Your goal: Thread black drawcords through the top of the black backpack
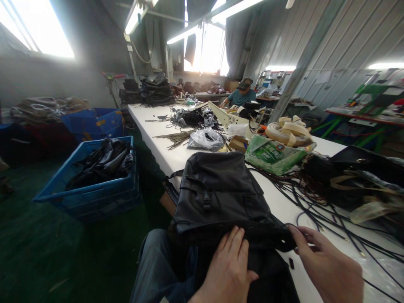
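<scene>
A black leather backpack (217,189) lies on the near edge of a long white table (164,143), its opening toward me and partly over my lap. My left hand (229,269) rests on the bag's rim with fingers laid flat and slightly curled over the edge. My right hand (325,261) is at the rim's right end, fingers pinching the edge of the bag near a black cord (303,214).
Loose black cords (334,210) spread over the table at right. A green packet (274,155), tan strap coils (288,130) and a plastic bag (205,139) lie behind. A blue crate (94,185) of black pieces stands on the floor at left. Another person (241,94) works at the far end.
</scene>
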{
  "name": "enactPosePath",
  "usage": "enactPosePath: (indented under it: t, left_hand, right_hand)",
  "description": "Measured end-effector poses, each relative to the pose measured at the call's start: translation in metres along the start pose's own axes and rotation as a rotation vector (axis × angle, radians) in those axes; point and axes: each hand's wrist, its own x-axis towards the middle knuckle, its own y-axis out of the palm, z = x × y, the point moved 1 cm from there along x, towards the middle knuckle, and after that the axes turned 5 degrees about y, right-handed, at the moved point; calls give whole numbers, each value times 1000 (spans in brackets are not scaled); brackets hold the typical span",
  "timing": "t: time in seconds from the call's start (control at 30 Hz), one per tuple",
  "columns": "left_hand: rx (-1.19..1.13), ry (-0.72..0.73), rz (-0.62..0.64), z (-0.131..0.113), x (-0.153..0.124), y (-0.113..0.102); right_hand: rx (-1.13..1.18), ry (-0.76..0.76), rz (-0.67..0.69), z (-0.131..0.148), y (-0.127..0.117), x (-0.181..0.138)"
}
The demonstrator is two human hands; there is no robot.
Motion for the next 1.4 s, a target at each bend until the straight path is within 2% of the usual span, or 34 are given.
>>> enactPosePath:
  t: [0.1, 0.2, 0.27, 0.37, 0.43, 0.53, 0.63, 0.8, 0.9, 1.0, 1.1, 1.23, 1.33, 1.4]
  left_hand:
    - [-71, -14, 6, -4, 7, 2]
    - [-219, -27, -25, -6, 15, 11]
    - [-344, -51, -95, -6, 22, 16]
    - [-496, -116, -216, -3, 40, 18]
    - [-551, -137, -253, 0, 56, 17]
    - [-576, -81, -231, -1, 79, 19]
    - [-594, 51, -215, -4, 94, 29]
    - [-597, 220, -270, 12, 92, 42]
    - [-557, 330, -259, 27, 87, 39]
    - [-550, 373, -234, 36, 88, 32]
    - [-592, 282, -229, 44, 90, 28]
    - [-719, -93, -171, 65, 86, 25]
    - [-852, -311, -121, 74, 82, 17]
    - [-895, -329, -76, 69, 81, 7]
  right_hand:
    - [-39, 27, 20, 6, 1, 2]
    - [9, -114, -45, 15, -7, -2]
    - [12, -212, -75, 21, -15, -7]
    - [6, -318, -42, 26, -26, -10]
    - [66, -407, -6, 28, -30, -10]
    - [169, -508, 34, 29, -33, -8]
    - [233, -514, 24, 27, -31, -8]
    - [165, -531, 50, 2, -37, -6]
    - [75, -530, 52, -29, -50, 2]
    - [-53, -440, 15, -64, -65, 14]
    - [-140, -343, -50, -90, -78, 25]
    - [-193, -180, -102, -108, -93, 31]
    - [-171, -92, -114, -107, -100, 24]
    - [-100, -125, -102, -95, -101, 14]
